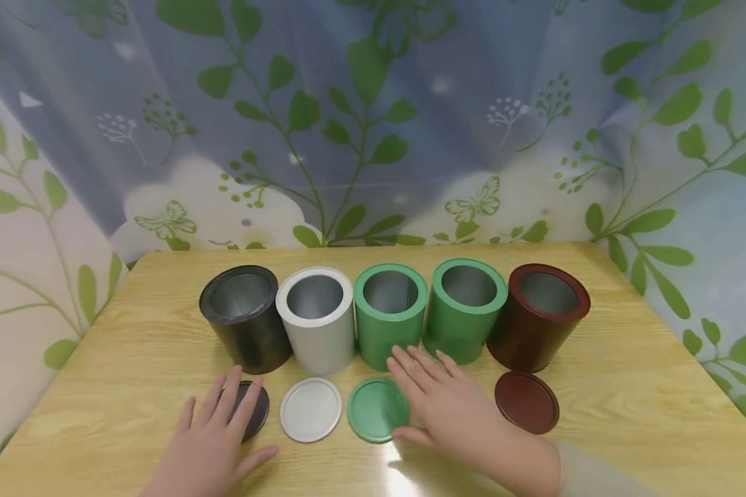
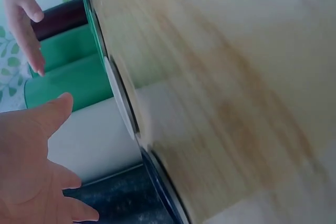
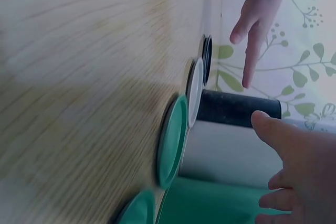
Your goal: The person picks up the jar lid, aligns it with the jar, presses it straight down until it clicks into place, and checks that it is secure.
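Note:
My left hand (image 1: 205, 431) hovers with fingers spread over the black lid (image 1: 257, 413), partly hiding it. Above the table, my right hand (image 1: 447, 411) has its fingers extended and holds nothing; in the head view it lies just right of a green lid (image 1: 378, 411). A second green lid (image 3: 139, 211) shows in the right wrist view, hidden by that hand in the head view. A white lid (image 1: 311, 409) and a dark red lid (image 1: 526, 402) lie flat too. Behind them stand open cans: black (image 1: 251, 338), white (image 1: 322, 345), green (image 1: 390, 339), another green (image 1: 456, 335) and dark red (image 1: 528, 338).
The cans form one close row across the wooden table (image 1: 646, 407), each upright with its mouth up. A leaf-patterned curtain (image 1: 373, 138) hangs behind the table's far edge and along both sides.

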### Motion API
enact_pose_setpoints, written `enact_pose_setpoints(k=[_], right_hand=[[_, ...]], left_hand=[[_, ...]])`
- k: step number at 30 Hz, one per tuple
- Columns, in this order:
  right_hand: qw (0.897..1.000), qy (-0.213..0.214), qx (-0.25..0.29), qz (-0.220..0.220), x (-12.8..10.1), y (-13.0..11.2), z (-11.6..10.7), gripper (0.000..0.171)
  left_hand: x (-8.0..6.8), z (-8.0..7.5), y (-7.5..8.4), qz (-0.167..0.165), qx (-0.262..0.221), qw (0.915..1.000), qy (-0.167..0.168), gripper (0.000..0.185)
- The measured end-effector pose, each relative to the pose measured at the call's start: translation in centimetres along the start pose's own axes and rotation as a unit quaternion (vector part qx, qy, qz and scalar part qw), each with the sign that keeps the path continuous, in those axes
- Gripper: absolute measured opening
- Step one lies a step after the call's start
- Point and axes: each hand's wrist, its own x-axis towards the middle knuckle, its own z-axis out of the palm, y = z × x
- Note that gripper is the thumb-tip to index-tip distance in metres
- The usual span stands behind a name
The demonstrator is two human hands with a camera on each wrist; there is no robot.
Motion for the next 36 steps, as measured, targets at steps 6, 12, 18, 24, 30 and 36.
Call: enact_pose_setpoints(k=[6,12,18,24,30,36], right_hand=[[0.999,-0.031,0.016,-0.016,1.5,-1.2,0.2,0.079],[0.998,-0.053,0.013,-0.040,3.1,-2.4,0.5,0.076],[0.996,-0.070,0.013,-0.052,4.8,-3.5,1.0,0.077],[0.995,-0.067,0.001,-0.073,6.8,-4.8,1.7,0.078],[0.994,-0.069,0.000,-0.087,8.2,-5.7,2.4,0.076],[0.991,-0.082,-0.002,-0.105,9.6,-6.2,2.6,0.075]], left_hand=[[-0.5,0.0,-1.1,0.011,0.012,0.9992,0.037,0.085],[-1.3,0.4,-2.5,0.001,0.030,0.9995,0.010,0.085],[-1.8,0.8,-3.8,0.007,0.034,0.9992,0.021,0.085],[-1.7,0.8,-3.9,-0.004,0.030,0.9991,-0.030,0.085],[-1.6,1.2,-4.3,-0.004,0.009,0.9993,-0.035,0.085],[-1.1,1.5,-4.6,-0.022,-0.042,0.9943,-0.095,0.089]])
